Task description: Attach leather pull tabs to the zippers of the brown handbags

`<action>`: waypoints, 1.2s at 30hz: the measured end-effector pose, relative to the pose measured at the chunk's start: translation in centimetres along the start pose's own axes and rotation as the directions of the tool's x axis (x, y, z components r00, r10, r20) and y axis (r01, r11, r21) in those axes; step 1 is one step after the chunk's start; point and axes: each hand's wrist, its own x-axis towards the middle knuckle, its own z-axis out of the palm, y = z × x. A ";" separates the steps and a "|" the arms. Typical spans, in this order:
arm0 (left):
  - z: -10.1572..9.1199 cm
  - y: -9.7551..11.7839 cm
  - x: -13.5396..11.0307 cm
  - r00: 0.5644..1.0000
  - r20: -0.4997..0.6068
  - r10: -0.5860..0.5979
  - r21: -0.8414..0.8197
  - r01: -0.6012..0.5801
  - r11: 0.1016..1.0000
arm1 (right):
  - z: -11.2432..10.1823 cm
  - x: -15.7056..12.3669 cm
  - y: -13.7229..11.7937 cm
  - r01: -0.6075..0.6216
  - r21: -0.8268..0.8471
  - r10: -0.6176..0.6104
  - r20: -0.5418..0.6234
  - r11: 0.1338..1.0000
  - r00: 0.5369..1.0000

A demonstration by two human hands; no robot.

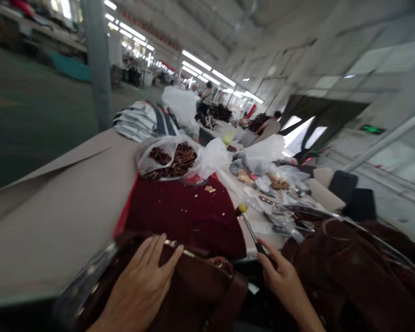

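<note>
My left hand lies flat, fingers stretched out, on a dark brown leather bag with a gold zipper at the near edge of the table. My right hand is closed round the handle of a thin tool with a yellow tip, which points up and away over the table. A dark red cloth is spread just beyond the bag. More brown leather is heaped at the right of my right hand.
A clear plastic bag of small brown metal parts sits behind the red cloth. Small packets and hardware litter the right side. Beige table surface spreads left. Stacked folded fabric lies further back. Other people work far along the table.
</note>
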 end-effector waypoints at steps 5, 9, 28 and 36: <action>-1.5 0.5 0.6 0.985 0.169 -0.045 -0.068 0.057 0.996 | 1.6 -5.8 -5.1 0.189 0.231 -0.253 0.290 0.954 0.923; -1.5 0.8 0.4 0.984 0.175 -0.036 -0.075 0.050 0.996 | 4.2 -6.3 -7.2 0.563 0.117 -0.568 0.312 0.818 0.761; -0.8 1.0 0.2 0.995 0.078 -0.058 -0.069 0.064 0.996 | 3.0 -4.2 -6.8 0.455 0.015 -0.429 0.360 0.891 0.828; -2.8 -0.6 -0.7 0.998 -0.056 -0.023 -0.307 0.004 0.952 | 0.2 3.0 -0.6 -0.146 -0.251 0.094 -0.208 0.957 0.974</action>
